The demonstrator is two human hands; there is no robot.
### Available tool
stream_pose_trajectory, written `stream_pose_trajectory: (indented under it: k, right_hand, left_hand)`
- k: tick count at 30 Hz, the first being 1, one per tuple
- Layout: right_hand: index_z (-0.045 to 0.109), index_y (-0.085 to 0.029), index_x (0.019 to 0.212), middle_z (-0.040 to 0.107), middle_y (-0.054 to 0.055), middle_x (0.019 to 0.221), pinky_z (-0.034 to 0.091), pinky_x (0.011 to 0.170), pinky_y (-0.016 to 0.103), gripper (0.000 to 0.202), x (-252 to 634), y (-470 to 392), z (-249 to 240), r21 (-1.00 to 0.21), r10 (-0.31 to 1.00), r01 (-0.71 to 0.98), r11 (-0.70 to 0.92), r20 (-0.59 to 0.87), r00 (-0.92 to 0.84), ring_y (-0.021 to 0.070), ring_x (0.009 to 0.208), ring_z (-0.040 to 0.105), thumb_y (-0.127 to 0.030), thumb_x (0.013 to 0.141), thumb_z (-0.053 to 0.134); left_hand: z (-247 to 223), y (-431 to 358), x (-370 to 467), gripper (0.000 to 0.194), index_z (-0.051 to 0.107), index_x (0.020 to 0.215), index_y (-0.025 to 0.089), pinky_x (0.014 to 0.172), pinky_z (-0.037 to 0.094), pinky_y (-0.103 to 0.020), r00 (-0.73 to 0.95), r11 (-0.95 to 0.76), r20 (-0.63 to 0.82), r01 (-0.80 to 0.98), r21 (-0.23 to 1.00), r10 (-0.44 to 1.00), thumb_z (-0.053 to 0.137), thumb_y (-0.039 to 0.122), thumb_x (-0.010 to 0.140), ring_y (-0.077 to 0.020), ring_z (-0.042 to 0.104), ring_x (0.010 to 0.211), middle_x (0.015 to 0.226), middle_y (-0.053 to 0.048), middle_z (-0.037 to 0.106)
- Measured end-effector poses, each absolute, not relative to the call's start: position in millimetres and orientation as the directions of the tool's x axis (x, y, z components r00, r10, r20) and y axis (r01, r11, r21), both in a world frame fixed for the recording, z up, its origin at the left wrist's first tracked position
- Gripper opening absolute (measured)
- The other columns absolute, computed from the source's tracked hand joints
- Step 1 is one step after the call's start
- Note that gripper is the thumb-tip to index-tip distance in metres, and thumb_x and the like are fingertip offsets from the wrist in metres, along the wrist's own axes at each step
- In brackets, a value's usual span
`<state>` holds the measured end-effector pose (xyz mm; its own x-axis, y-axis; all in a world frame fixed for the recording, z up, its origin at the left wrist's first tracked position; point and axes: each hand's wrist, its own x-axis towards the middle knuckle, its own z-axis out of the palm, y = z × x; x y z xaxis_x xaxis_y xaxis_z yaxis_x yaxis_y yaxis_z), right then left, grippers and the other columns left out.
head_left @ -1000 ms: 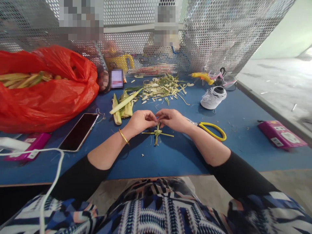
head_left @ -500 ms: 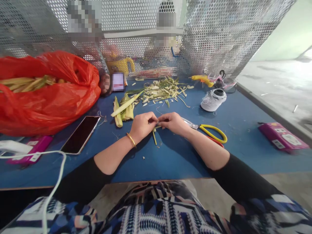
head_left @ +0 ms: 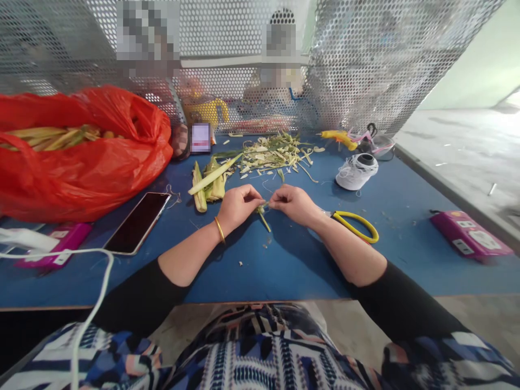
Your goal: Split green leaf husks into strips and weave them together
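My left hand [head_left: 239,206] is closed in a pinch on a small piece of plant husk, and a thin green strip [head_left: 265,222] of it hangs below the fingertips. Close on its right, my right hand [head_left: 296,205] pinches with thumb and forefinger; what sits between them is too small to make out. A little gap separates the two sets of fingertips. Scissors [head_left: 357,226] with yellow handles lie partly under my right forearm. Several pale green husk pieces [head_left: 215,179] rest behind my left hand. Beyond both hands is a heap of husk shreds [head_left: 273,151].
A red plastic bag [head_left: 134,179] of husks fills the left side. Near it lie a phone [head_left: 138,223], a magenta box [head_left: 71,246] and a white cable [head_left: 103,281]. On the right are a white thread cone [head_left: 353,176], a yellow tool [head_left: 340,139] and another magenta box [head_left: 469,234]. Perforated metal [head_left: 357,70] stands behind.
My right hand has drawn slightly away from the left, opening a small gap between the fingertips. The green strip now slants down to the right instead of hanging nearly straight.
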<state>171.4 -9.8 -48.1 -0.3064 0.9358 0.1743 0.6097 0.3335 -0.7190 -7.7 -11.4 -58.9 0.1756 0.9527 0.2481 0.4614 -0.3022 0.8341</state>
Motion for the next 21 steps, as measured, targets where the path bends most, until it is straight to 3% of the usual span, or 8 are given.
stream_pose_trajectory:
  k: [5,9,17,21]
  right_hand:
    - [0.067,-0.018,0.059,0.056,-0.001,0.07,0.036,0.062,0.023,0.015,179.0,-9.4,-43.3,-0.576,0.903,0.709,0.407,0.134,-0.409,0.0102,0.064,0.05,-0.007,0.068,0.066]
    - [0.067,-0.018,0.059,0.057,-0.002,0.069,0.035,0.06,0.023,0.013,180.2,-10.7,-40.9,-0.564,0.866,0.701,0.437,0.052,-0.498,0.0099,0.061,0.05,-0.007,0.066,0.068]
    - [0.06,-0.018,0.06,0.065,0.002,0.082,0.041,0.069,0.026,0.014,170.3,-15.5,-43.9,-0.765,0.851,0.445,0.465,0.247,-0.464,0.0118,0.071,0.057,-0.017,0.074,0.063]
    - [0.059,-0.018,0.066,0.07,0.003,0.081,0.044,0.068,0.026,0.013,162.9,-18.1,-48.6,-0.918,0.884,0.28,0.281,0.134,-0.448,0.0134,0.073,0.062,-0.024,0.078,0.06]
  left_hand:
    - [-54.0,-7.1,-12.8,0.01,0.065,0.064,0.019,0.063,0.041,-0.027,0.047,-0.198,0.229,0.686,0.7,0.972,0.07,0.021,0.073,-0.0156,0.06,0.065,0.068,-0.001,0.069]
    - [-53.0,-3.8,-15.8,0.01,0.067,0.063,0.02,0.063,0.039,-0.028,0.004,-0.099,0.152,0.775,0.625,0.988,0.07,0.021,0.073,-0.0166,0.061,0.066,0.069,-0.001,0.071]
    - [-53.7,-4.1,-14.2,0.009,0.069,0.067,0.021,0.065,0.04,-0.029,0.007,-0.085,0.133,0.798,0.597,0.991,0.068,0.024,0.076,-0.0174,0.062,0.07,0.073,-0.002,0.072]
    - [-54.6,-3.6,-14.6,0.01,0.067,0.065,0.021,0.063,0.039,-0.029,0.006,-0.085,0.128,0.774,0.627,0.992,0.067,0.024,0.074,-0.0172,0.061,0.068,0.07,-0.001,0.071]
